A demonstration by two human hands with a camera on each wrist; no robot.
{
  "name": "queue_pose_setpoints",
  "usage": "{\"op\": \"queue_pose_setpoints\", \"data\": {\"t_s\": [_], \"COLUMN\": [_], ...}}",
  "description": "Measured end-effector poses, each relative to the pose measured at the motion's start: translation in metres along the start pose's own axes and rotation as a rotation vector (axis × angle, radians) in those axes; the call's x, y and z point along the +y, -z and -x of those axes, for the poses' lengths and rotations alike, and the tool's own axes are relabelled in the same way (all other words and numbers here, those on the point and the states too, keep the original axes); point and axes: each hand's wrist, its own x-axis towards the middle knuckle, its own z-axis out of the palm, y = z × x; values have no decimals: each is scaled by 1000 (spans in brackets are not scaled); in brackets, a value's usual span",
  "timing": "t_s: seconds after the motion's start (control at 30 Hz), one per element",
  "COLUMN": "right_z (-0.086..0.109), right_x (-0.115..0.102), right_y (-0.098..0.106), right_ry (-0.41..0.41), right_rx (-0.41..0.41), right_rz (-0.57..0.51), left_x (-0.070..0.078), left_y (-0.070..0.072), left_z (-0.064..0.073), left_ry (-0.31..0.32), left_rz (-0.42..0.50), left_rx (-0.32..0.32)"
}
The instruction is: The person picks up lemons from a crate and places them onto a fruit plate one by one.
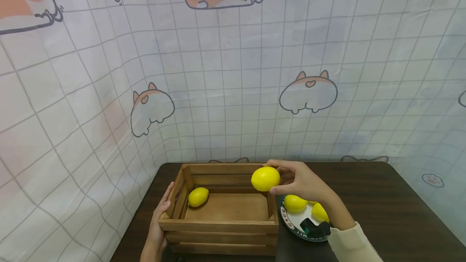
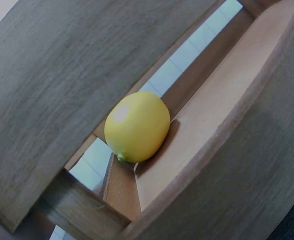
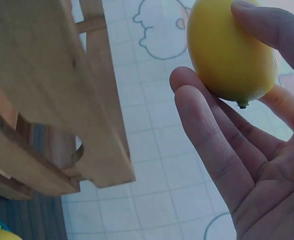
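Observation:
My right hand (image 1: pixel 300 179) pinches a yellow lemon (image 1: pixel 265 179) between thumb and fingers, raised over the right end of a slatted wooden crate (image 1: pixel 218 226). In the right wrist view the held lemon (image 3: pixel 232 50) shows its small green stem tip, with the thumb on one side and fingers on the other. Against the crate's left side rests my left hand (image 1: pixel 158 219), its fingers extended along the outside near the rim. One lemon (image 1: pixel 198 197) lies inside at the crate's left end; through the slats the left wrist view shows that lemon (image 2: pixel 137 126) too.
Right of the crate, a patterned plate (image 1: pixel 287 219) bears several lemons (image 1: pixel 295 203), partly covered by my right wrist and its dark camera (image 1: pixel 314 228). Both stand on a dark wooden table (image 1: pixel 382 205). Behind hangs a white grid curtain (image 1: pixel 233 92) with cartoon animals.

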Motion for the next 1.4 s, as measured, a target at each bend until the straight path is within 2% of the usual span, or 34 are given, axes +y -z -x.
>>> {"op": "queue_pose_setpoints", "data": {"t_s": [0.4, 0.57, 0.73, 0.93, 1.4], "right_z": [28, 39, 49, 63, 91], "right_x": [15, 23, 33, 48, 76], "right_y": [9, 13, 13, 11, -5], "right_ry": [-15, -41, -31, -45, -141], "right_rx": [68, 108, 134, 156, 189], "right_rz": [-59, -40, -19, -42, -51], "left_x": [1, 2, 2, 3, 1], "left_y": [-1, -1, -1, -1, -1], "left_z": [-1, -1, -1, 0, 0], "left_ry": [-6, -10, -10, -13, -3], "left_rz": [12, 13, 15, 24, 11], "left_rx": [-11, -7, -7, -17, -10]}}
